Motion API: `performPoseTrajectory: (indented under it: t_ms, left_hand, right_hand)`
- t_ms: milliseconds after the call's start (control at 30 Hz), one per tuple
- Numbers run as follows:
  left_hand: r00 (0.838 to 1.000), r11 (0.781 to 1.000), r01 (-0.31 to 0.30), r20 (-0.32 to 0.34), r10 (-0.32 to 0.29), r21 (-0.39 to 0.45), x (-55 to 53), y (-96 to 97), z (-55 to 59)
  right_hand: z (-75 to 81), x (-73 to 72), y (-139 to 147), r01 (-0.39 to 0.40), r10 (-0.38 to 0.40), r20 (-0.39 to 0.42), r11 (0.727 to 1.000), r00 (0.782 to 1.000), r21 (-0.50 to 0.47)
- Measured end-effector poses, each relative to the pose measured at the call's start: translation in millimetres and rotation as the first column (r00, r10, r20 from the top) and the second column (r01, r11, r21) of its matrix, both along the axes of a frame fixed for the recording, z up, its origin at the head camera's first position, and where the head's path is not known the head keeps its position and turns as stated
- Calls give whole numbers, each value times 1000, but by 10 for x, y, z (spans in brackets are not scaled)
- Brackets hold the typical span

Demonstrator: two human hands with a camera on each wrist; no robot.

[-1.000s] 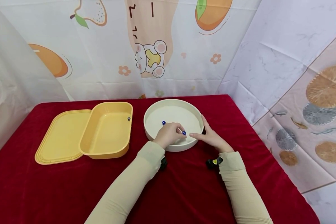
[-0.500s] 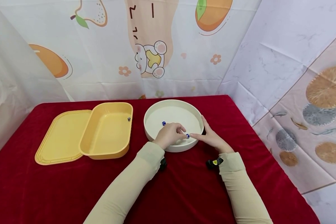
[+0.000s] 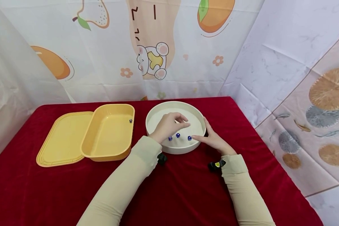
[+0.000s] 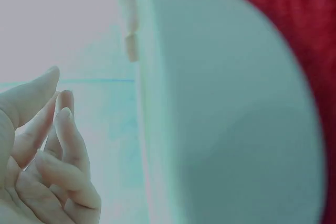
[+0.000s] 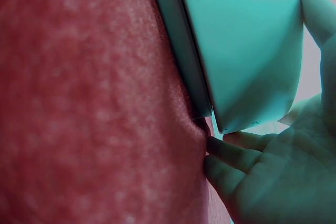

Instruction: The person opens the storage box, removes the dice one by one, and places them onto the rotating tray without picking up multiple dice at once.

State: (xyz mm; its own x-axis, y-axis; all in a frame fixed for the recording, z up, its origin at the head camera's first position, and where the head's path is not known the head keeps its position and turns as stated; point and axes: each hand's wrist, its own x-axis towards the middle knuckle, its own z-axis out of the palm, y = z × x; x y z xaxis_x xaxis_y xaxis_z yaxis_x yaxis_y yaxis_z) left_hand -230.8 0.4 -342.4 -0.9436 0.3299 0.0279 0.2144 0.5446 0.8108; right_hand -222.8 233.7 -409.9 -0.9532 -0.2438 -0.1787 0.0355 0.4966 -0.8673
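Note:
Three small blue dice show on the floor of a round cream tray [image 3: 199, 117]: a left die [image 3: 170, 138], a middle die [image 3: 178, 135] and a right die [image 3: 189, 138]. Above the tray hovers my left hand [image 3: 167, 125], its fingers loosely bent; in the left wrist view nothing lies between thumb and fingertips. My right hand [image 3: 213, 139] holds the tray's right side, thumb over the rim close to the right die and fingers along the outer wall. Part of the tray floor is hidden under the left hand.
Left of the tray stands a yellow rectangular box [image 3: 107, 135] with a small dark die [image 3: 131, 121] at its right side. A flat yellow lid [image 3: 62, 138] lies beside and partly under it. Red cloth [image 3: 186, 185] covers the table; printed curtains hang behind and at the right.
My left hand has let go of a blue die beside the right thumb and risen up and left. Two dice show below it; the die seen further back is now hidden. The right hand stays put.

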Motion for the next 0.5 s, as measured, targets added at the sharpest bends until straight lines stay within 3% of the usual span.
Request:
performPoseTrajectory:
  t_ms: [267,500]
  left_hand:
    - [998,999,-36,-53,37,33,-120,-224,455]
    - [995,995,-85,-41,87,45,-208,-487,664]
  right_hand:
    - [-13,-29,15,6,-6,9,1000,1000,-10]
    - [-21,-26,-5,9,-9,1,1000,1000,-8]
